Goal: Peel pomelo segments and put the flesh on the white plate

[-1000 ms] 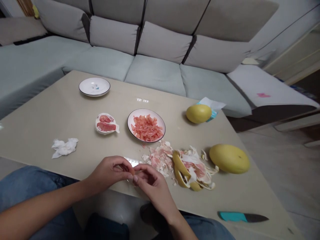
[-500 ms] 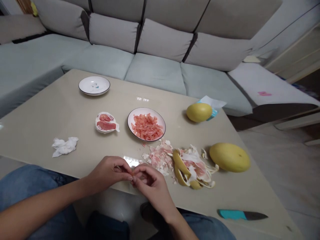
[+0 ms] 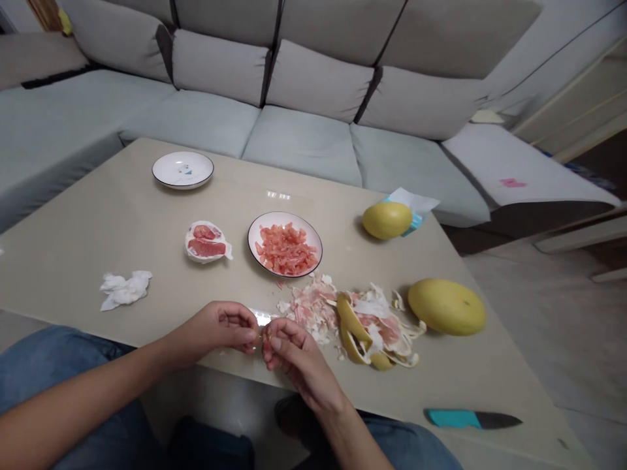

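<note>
My left hand (image 3: 223, 331) and my right hand (image 3: 296, 359) are close together over the table's near edge, a small gap between their fingertips. Both are closed in a pinch; whatever they hold is too small to make out. Just right of them lies a heap of pinkish-white membrane scraps (image 3: 313, 310), with yellow pomelo peel (image 3: 353, 329) beside it. Beyond the hands, a dark-rimmed plate (image 3: 252, 247) bears loose red pomelo flesh (image 3: 285, 249). A part of a peeled pomelo (image 3: 208, 249) with red flesh showing sits left of that plate.
A whole pomelo (image 3: 447, 307) lies at the right, another pomelo (image 3: 386, 220) farther back against a blue-and-white packet (image 3: 416, 205). A knife (image 3: 473, 419) with a teal handle rests near the front right. Crumpled tissue (image 3: 126, 289) and a white plate (image 3: 183, 169) are on the left.
My hands, whose fingertips were touching, have come slightly apart. My right hand has turned a little, its fingers now curled more downward. The things on the table stay in place.
</note>
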`<state>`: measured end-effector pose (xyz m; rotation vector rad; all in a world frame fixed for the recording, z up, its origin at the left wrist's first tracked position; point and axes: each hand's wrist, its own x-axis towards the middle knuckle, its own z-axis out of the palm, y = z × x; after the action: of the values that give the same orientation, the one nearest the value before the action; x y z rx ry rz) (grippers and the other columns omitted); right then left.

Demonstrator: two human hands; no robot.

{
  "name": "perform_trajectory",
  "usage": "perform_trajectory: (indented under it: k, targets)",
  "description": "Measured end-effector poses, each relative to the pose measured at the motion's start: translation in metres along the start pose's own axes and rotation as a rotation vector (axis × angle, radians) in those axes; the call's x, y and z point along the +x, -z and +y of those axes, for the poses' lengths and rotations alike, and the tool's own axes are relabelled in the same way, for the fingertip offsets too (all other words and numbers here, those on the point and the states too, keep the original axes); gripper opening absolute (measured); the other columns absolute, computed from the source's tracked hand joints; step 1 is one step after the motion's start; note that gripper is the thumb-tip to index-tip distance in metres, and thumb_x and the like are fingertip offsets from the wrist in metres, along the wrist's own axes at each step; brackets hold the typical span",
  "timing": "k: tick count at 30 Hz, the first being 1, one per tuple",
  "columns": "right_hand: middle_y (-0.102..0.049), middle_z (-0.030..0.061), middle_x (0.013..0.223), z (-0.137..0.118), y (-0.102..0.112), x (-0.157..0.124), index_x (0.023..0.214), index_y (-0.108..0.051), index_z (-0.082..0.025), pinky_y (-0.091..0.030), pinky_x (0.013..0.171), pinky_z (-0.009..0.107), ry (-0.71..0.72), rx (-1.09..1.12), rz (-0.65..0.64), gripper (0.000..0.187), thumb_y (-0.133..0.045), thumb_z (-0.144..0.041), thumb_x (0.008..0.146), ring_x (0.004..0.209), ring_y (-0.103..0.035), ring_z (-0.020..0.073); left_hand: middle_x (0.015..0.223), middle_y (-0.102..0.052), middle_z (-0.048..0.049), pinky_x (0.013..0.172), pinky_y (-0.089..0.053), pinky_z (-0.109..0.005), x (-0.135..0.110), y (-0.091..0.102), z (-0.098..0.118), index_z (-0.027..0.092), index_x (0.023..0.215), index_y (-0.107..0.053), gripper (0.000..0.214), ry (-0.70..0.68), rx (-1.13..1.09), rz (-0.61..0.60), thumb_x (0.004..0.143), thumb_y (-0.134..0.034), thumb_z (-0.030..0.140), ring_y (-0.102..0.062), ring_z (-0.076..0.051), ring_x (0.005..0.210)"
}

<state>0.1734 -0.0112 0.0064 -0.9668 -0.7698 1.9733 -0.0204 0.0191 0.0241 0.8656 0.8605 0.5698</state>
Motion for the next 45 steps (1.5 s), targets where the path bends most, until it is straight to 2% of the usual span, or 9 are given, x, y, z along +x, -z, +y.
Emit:
perform_trajectory:
  k: [13,18,21,23,30,32,34,39,45]
  targets:
    - [-0.063,-0.0004,0.076,-0.003,-0.001,0.000,0.086,-0.066,-0.018,-0.051,0.064,0.022,-0.014,0.047,-0.017,0.026,-0.079,-0.035,0.071,0.069,-0.061,0.0109,0.077,-0.070,-0.0017,0.074,-0.048,-0.025,0.001,0.002,-0.004,0.014,0.084,-0.068,0.017,-0.046,0.019,-0.030,0.074,-0.075,0.026,-0.062,-0.013,0.073]
    - [-0.064,0.0002,0.075,-0.019,0.012,0.009,0.086,-0.064,-0.019,-0.049,0.061,0.025,0.113,-0.264,0.154,0.026,-0.074,-0.039,0.074,0.064,-0.060,0.0127,0.078,-0.069,-0.0028,0.071,-0.049,-0.027,0.011,0.003,0.009,0.015,0.085,-0.068,0.020,-0.092,0.227,0.059,0.074,-0.072,0.032,-0.062,-0.015,0.073]
    - [-0.065,0.0017,0.076,-0.051,0.025,0.033,0.087,-0.065,-0.019,-0.047,0.059,0.026,0.370,-0.693,0.371,0.021,-0.066,-0.038,0.078,0.062,-0.057,0.0144,0.082,-0.070,-0.0041,0.068,-0.048,-0.026,0.041,0.009,0.037,0.016,0.087,-0.070,0.018,-0.317,0.622,0.221,0.077,-0.066,0.031,-0.062,-0.016,0.074]
    - [-0.069,0.0042,0.087,-0.078,0.034,0.059,0.087,-0.066,-0.019,-0.048,0.069,0.028,0.533,-0.967,0.424,0.018,-0.060,-0.035,0.081,0.073,-0.061,0.0167,0.087,-0.072,-0.0038,0.070,-0.048,-0.025,0.071,0.016,0.061,0.018,0.087,-0.070,0.017,-0.471,0.925,0.332,0.081,-0.059,0.027,-0.063,-0.017,0.077]
    - [-0.072,0.0036,0.080,-0.135,0.057,0.162,0.080,-0.071,-0.018,-0.047,0.073,0.029,0.537,-1.187,0.494,0.012,-0.060,-0.024,0.078,0.073,-0.062,0.0181,0.095,-0.069,-0.0073,0.085,-0.050,-0.037,0.178,0.038,0.117,0.014,0.093,-0.068,0.016,-0.517,1.174,0.428,0.086,-0.058,0.025,-0.064,-0.022,0.090]
    - [-0.071,0.0046,0.089,-0.139,0.061,0.183,0.085,-0.070,-0.017,-0.049,0.079,0.032,0.506,-1.229,0.497,0.012,-0.062,-0.025,0.082,0.079,-0.063,0.0188,0.117,-0.061,-0.0090,0.084,-0.053,-0.042,0.197,0.041,0.122,0.016,0.115,-0.059,0.028,-0.505,1.230,0.420,0.091,-0.056,0.030,-0.062,-0.022,0.098]
    - [-0.066,0.0067,0.107,-0.141,0.066,0.199,0.103,-0.065,-0.017,-0.051,0.083,0.037,0.472,-1.254,0.499,0.019,-0.059,-0.029,0.089,0.091,-0.063,0.0200,0.121,-0.059,-0.0097,0.084,-0.053,-0.043,0.207,0.045,0.124,0.017,0.120,-0.055,0.031,-0.503,1.264,0.435,0.091,-0.055,0.030,-0.061,-0.022,0.100]
    - [-0.057,0.0087,0.122,-0.152,0.074,0.205,0.120,-0.056,-0.018,-0.053,0.084,0.041,0.464,-1.247,0.563,0.029,-0.056,-0.031,0.093,0.100,-0.061,0.0211,0.112,-0.065,-0.0102,0.089,-0.050,-0.040,0.188,0.066,0.131,0.016,0.107,-0.064,0.023,-0.523,1.284,0.492,0.091,-0.054,0.028,-0.061,-0.023,0.100]
    - [-0.071,0.0082,0.097,-0.157,0.069,0.143,0.093,-0.072,-0.016,-0.047,0.087,0.036,0.615,-1.176,0.573,0.021,-0.054,-0.025,0.085,0.087,-0.063,0.0209,0.093,-0.073,-0.0064,0.077,-0.046,-0.030,0.107,0.107,0.133,0.019,0.091,-0.072,0.029,-0.498,1.257,0.536,0.085,-0.047,0.033,-0.065,-0.023,0.086]
